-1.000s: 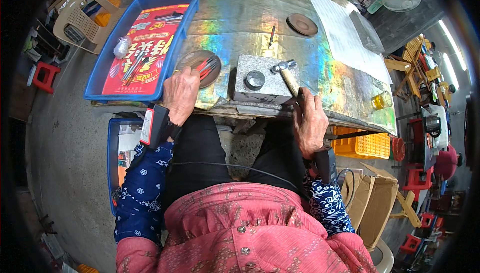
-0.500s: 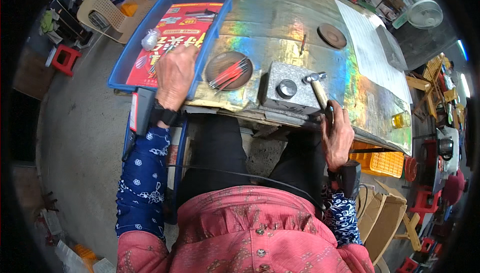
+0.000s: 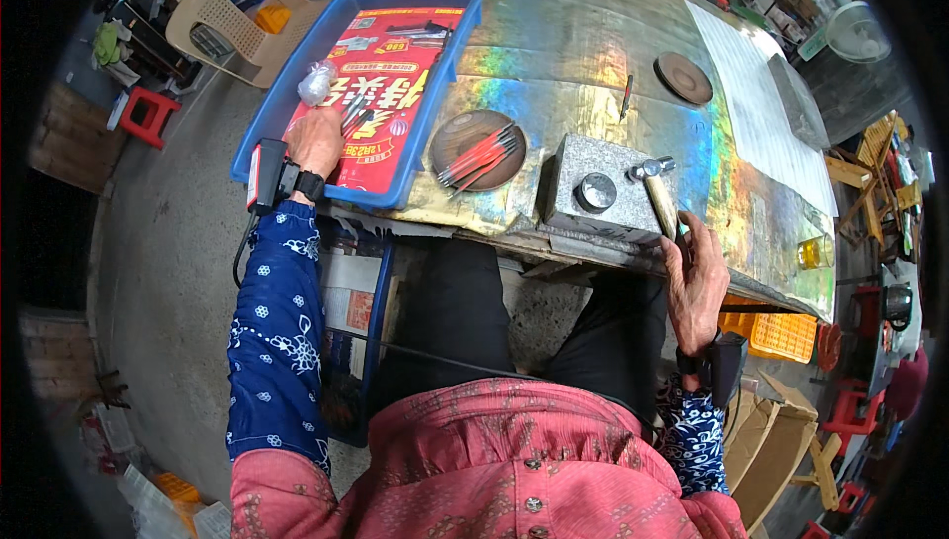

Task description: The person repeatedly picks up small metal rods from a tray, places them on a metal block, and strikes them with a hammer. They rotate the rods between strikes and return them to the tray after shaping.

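My left hand (image 3: 316, 141) is inside the blue plastic tray (image 3: 400, 195), over its left part, with the fingers curled. Thin dark and red sticks (image 3: 354, 124) lie close by its fingertips; whether the fingers hold one is hidden. My right hand (image 3: 698, 277) is closed round the lower end of a hammer (image 3: 660, 205) by the table's front edge. The hammer's metal head rests on a grey stone block (image 3: 615, 168), beside a round dark metal piece (image 3: 595, 192). Left of the block, a round wooden dish (image 3: 457, 130) holds several thin red sticks (image 3: 486, 155).
A second brown dish (image 3: 683, 78) and a thin dark rod (image 3: 627, 98) lie farther back. A clear bundle (image 3: 317, 83) sits on red printed paper in the tray. White sheeting (image 3: 743, 84) covers the right side; a glass of yellow liquid (image 3: 815, 252) stands at the right edge.
My left hand has moved left within the tray, uncovering printed paper and thin sticks. My right hand stays on the hammer handle. The whole view has shifted slightly.
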Motion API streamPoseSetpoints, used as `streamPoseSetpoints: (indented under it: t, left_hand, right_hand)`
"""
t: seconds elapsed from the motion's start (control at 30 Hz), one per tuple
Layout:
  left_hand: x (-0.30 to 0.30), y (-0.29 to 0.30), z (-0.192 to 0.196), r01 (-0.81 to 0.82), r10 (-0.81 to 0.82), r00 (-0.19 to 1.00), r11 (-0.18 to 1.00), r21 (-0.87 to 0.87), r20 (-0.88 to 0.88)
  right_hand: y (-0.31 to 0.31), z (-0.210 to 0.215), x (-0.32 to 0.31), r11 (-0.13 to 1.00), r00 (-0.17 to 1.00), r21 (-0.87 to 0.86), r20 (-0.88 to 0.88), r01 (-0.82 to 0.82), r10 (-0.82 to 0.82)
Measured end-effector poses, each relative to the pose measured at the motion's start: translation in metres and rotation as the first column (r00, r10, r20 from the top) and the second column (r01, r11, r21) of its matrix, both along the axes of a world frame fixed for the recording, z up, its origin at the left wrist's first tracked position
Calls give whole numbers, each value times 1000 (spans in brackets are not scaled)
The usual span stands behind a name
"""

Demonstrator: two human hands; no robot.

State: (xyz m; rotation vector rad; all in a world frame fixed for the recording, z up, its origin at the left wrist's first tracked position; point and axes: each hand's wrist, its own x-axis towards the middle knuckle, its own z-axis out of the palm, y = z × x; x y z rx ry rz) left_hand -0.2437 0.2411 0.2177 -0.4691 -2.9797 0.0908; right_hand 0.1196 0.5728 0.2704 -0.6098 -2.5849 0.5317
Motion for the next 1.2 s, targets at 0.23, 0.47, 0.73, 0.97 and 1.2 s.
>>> streamPoseSetpoints:
  t: [0.23,0.47,0.73,0.97,1.2]
  left_hand:
    - [1,-2,-3,84,-83,996,996,-36,18]
    - [-2,-5,0,111,-124,985,987,115,116]
    - [6,-6,7,168,-177,983,973,156,45]
    - [17,2,21,202,-189,979,911,359,-70]
    - [55,33,51,-36,-313,932,424,905,184]
  right_hand:
    - [10,6,-4,995,1000,-104,14,-9,11]
    - [48,15,-20,988,996,-151,-81,-36,24]
    - [126,-13,-56,996,985,87,166,27,-42]
    - [177,-35,-96,974,991,228,130,-21,-9]
    - [194,-51,-128,920,988,377,142,-105,55]
